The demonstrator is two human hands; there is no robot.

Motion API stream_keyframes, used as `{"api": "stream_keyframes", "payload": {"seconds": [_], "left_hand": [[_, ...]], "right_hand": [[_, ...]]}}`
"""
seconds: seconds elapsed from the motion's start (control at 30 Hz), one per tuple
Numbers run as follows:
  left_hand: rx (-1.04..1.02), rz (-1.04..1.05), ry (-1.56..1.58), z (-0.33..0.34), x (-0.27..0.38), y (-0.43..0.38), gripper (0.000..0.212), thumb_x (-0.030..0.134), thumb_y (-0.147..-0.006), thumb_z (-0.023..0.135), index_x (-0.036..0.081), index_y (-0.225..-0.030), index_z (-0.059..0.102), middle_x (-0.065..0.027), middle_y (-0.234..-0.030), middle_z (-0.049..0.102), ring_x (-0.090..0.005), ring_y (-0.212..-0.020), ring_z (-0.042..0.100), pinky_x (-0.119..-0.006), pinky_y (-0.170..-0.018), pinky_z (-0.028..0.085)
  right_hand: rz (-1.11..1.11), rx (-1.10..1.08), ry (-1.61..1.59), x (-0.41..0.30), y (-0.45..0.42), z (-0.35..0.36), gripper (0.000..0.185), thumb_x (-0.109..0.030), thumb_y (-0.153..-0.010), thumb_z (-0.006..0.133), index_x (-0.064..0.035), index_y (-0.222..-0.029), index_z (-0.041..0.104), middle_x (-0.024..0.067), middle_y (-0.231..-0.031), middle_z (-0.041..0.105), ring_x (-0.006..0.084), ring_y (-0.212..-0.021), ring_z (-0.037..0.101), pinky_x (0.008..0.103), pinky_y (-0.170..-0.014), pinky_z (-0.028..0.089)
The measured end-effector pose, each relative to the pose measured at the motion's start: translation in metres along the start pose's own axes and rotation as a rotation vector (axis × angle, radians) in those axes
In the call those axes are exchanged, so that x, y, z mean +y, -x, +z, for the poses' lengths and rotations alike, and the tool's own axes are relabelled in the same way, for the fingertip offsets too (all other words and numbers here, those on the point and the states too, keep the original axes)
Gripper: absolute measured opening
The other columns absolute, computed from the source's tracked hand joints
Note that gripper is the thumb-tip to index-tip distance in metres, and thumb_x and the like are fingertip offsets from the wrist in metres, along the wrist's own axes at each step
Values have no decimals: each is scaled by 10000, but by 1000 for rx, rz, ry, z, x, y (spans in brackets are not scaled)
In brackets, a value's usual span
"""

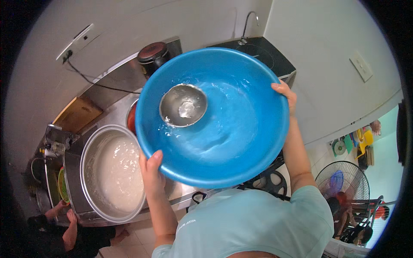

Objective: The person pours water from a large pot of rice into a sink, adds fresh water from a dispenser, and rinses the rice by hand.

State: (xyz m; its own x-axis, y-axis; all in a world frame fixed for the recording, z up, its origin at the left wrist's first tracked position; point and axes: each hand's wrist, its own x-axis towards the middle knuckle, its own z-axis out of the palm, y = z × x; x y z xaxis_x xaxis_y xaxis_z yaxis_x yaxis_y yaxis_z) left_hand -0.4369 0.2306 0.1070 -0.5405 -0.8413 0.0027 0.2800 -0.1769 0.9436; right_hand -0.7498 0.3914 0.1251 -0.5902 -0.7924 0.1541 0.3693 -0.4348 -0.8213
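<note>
Between my hands is a large blue plastic basin (pixel 226 129) with water in it, held up in front of my chest. A round metal bowl (pixel 183 105) sits in the water toward the basin's left side, with some water inside it. My left hand (pixel 151 169) grips the near left rim, thumb over the edge. On the far right rim, my right hand (pixel 285 93) holds on the same way; most of its fingers are hidden behind the basin. Left of the basin stands a wide metal pot (pixel 84 171) of white, batter-like liquid (pixel 121 177).
A black induction cooktop (pixel 277 61) and a thin faucet (pixel 246 27) are behind the basin. A dark lidded container (pixel 153 54) stands at the wall. At far left, another person's hands (pixel 69 211) are near a sink with a green colander (pixel 63 185). A fan (pixel 343 180) stands right.
</note>
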Motion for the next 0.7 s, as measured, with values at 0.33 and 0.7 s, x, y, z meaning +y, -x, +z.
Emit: {"api": "stream_keyframes", "payload": {"seconds": [0.33,0.7], "left_hand": [[-402,-111,131,133,-97,-137,508,159,-752,582,-20,-1206,441,-83,-1085,539,-165,-998,500,-288,-888,369],[-560,-214,42,228,-171,-262,519,111,-709,562,43,-1212,453,-77,-1074,548,-193,-969,525,-327,-862,414]], "right_hand": [[-104,276,108,-40,-39,-169,486,-164,-692,559,70,-1115,505,186,-979,595,255,-849,592,355,-777,493],[-171,633,155,-32,-94,-267,468,-206,-659,602,31,-1057,534,156,-978,573,276,-860,550,390,-765,469]]}}
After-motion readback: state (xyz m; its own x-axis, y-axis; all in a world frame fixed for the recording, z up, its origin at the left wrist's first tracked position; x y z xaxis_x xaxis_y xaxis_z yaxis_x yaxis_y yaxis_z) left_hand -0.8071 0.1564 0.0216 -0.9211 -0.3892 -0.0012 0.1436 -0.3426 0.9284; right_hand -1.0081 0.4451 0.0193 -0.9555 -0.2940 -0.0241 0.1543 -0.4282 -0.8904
